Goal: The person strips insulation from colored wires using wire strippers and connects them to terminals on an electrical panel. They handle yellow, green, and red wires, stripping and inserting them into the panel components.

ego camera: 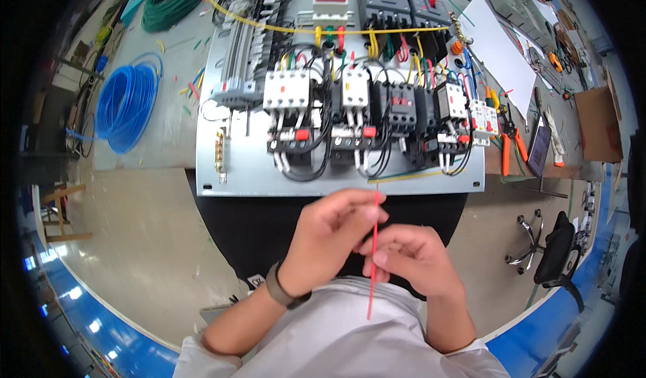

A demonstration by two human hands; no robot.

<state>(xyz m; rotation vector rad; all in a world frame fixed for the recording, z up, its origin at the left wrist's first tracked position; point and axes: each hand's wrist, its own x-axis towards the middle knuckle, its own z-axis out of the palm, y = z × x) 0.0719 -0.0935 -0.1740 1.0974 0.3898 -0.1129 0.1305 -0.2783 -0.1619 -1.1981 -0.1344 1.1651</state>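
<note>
A short red wire (371, 297) runs upright between my two hands, in front of my shirt. My left hand (333, 231) pinches its upper part between thumb and fingers. Lower down, my right hand (411, 259) holds the same wire by thumb and fingertips. Just beyond them is the front edge of a metal mounting plate (242, 178). It carries white contactors (286, 90) with overload relays (287, 138) below, joined by black and white wires. A yellow wire and a green wire (419, 176) lie near the plate's front edge.
Coils of blue wire (123, 105) and green wire (174, 2) lie on the left bench. Moulded-case circuit breakers (386, 4) sit at the plate's back. To the right are orange-handled wire strippers (512, 135), a phone (540, 145), white paper (499, 50) and a cardboard box (598, 123).
</note>
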